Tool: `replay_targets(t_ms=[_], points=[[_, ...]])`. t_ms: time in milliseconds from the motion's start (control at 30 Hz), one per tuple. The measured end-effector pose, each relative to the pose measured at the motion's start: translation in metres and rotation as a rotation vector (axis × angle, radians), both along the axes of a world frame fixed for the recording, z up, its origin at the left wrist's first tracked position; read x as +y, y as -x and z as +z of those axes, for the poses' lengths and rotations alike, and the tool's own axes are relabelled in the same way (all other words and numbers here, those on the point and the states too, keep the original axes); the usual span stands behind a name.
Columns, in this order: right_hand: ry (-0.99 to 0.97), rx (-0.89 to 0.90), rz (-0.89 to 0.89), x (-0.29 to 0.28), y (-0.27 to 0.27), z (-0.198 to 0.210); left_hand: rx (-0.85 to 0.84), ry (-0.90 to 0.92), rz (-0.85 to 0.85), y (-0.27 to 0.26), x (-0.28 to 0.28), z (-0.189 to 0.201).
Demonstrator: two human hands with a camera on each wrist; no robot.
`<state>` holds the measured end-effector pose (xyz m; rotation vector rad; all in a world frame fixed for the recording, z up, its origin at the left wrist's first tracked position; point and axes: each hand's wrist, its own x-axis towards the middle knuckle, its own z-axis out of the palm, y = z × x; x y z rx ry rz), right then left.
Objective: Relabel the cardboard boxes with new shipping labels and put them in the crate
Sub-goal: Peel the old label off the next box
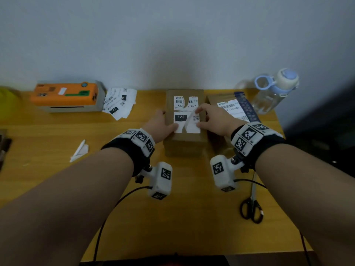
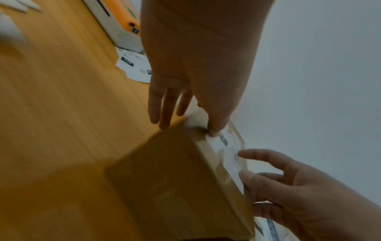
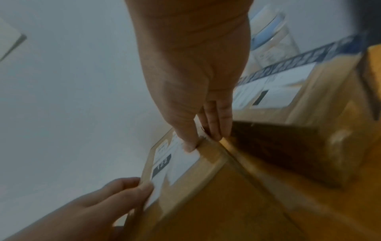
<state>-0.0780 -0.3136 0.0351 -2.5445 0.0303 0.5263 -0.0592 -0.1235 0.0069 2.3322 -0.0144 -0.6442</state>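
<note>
A cardboard box (image 1: 184,144) stands at the middle of the table, close to the wall. Its top carries a torn white label (image 1: 179,102) and, nearer me, a label (image 1: 192,127) printed "122" with a strip lifted diagonally across it. My left hand (image 1: 163,124) lies against the box's left side with straight fingers (image 2: 164,110), its thumb pressing the label's near left corner. My right hand (image 1: 211,120) reaches over the right edge: thumb (image 3: 189,143) on the label, index tip at the strip's far end. Whether it pinches the strip is unclear.
A second labelled box (image 1: 217,139) touches the first on its right. An orange label printer (image 1: 67,96) and loose labels (image 1: 119,104) lie at the back left, a water bottle (image 1: 274,91) at the back right. Scissors (image 1: 251,208) and a folded paper scrap (image 1: 79,150) lie on the table (image 1: 57,131).
</note>
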Motion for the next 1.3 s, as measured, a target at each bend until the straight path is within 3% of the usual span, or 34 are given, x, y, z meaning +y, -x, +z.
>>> replay_targets(t_ms=[100,233,300,367,433,533,600,733,867,1167,1300], points=[[-0.012,-0.050,-0.038,0.028,-0.001,-0.006,0.002,0.022,0.018,-0.003,0.032,-0.006],[0.033,-0.122,-0.068,0.069,-0.002,-0.016,-0.105,-0.149,-0.014,-0.011,0.077,-0.003],[0.127,-0.135,-0.033,0.086,-0.003,-0.017,-0.032,-0.153,-0.007,-0.015,0.093,0.000],[0.281,-0.205,0.074,0.096,-0.006,-0.017,0.043,-0.044,0.037,-0.017,0.102,0.000],[0.333,-0.285,0.169,0.098,-0.010,-0.016,-0.010,-0.004,0.026,-0.019,0.102,-0.001],[0.298,-0.236,0.243,0.096,-0.013,-0.014,-0.156,-0.066,-0.012,-0.021,0.099,-0.004],[0.373,-0.220,0.276,0.097,-0.014,-0.013,-0.222,-0.081,-0.011,-0.023,0.099,-0.006],[0.526,-0.214,0.339,0.107,-0.017,-0.008,-0.154,-0.008,-0.020,-0.023,0.102,-0.012],[0.601,-0.202,0.373,0.116,-0.018,-0.003,-0.099,-0.057,-0.104,-0.017,0.098,-0.013],[0.616,-0.260,0.282,0.119,-0.015,-0.013,-0.163,-0.072,-0.106,-0.009,0.096,-0.017],[0.628,-0.251,0.325,0.114,-0.009,-0.013,-0.175,-0.004,-0.092,-0.010,0.099,-0.020]])
